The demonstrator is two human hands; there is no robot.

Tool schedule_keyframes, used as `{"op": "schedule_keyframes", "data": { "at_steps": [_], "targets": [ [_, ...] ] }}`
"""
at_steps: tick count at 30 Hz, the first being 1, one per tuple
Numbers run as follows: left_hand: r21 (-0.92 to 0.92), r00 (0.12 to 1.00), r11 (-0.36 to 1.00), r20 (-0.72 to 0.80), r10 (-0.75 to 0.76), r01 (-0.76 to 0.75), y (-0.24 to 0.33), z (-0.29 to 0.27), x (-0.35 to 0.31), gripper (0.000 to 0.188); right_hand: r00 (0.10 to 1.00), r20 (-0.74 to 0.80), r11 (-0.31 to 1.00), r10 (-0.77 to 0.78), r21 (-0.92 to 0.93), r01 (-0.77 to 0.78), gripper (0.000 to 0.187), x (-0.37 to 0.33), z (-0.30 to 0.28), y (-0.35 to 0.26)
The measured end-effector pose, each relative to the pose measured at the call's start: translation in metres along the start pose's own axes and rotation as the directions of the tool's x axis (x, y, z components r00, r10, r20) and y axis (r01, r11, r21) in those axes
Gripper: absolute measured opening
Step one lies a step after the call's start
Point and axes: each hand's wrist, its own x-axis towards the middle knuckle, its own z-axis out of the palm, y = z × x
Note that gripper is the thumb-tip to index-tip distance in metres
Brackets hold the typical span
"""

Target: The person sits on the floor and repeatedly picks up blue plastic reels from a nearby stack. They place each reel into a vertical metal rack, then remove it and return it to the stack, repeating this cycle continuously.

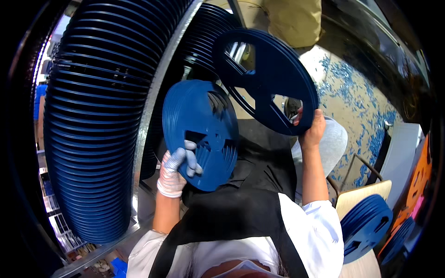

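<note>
My left hand (173, 170), in a white glove with grey fingertips, is closed on a stack of blue plastic reel discs (190, 109). Its fingers hook over the lower left part, by a cut-out. Bare and closed, my right hand (313, 129) grips the lower right rim of a second stack of dark blue reel discs (273, 69), with fingertips showing through a cut-out. This second stack is tilted and held up to the right of the first. The two stacks are close together over my dark apron.
A long row of blue discs (99, 125) fills the left, beside a metal rail (153, 88). Another row (204, 28) stands behind it. Blue scraps (345, 76) litter the floor. More discs (366, 227) rest on a wooden chair (359, 199) at lower right, near an orange panel (415, 178).
</note>
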Motion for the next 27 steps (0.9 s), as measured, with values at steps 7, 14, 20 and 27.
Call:
{"op": "schedule_keyframes", "data": {
  "at_steps": [7, 14, 20, 27],
  "targets": [
    [0.168, 0.97, 0.973, 0.156, -0.186, 0.159, -0.018, 0.014, -0.013, 0.041, 0.897, 0.438, 0.843, -0.063, -0.457, 0.283, 0.041, 0.038, 0.06, 0.034],
    [0.38, 0.887, 0.892, 0.283, -0.365, 0.245, -0.011, 0.017, -0.011, 0.029, 0.81, 0.568, 0.73, -0.144, -0.492, 0.475, 0.028, 0.095, 0.112, 0.093],
    [0.52, 0.919, 0.847, 0.271, -0.287, 0.111, 0.021, -0.009, -0.003, 0.024, 0.726, 0.685, 0.717, -0.059, -0.477, 0.509, 0.032, 0.132, 0.147, 0.099],
    [0.768, 0.775, 0.624, 0.303, -0.555, 0.146, 0.055, -0.004, -0.006, 0.044, 0.662, 0.701, 0.632, -0.264, -0.393, 0.668, 0.019, 0.126, 0.186, 0.143]
  ]
}}
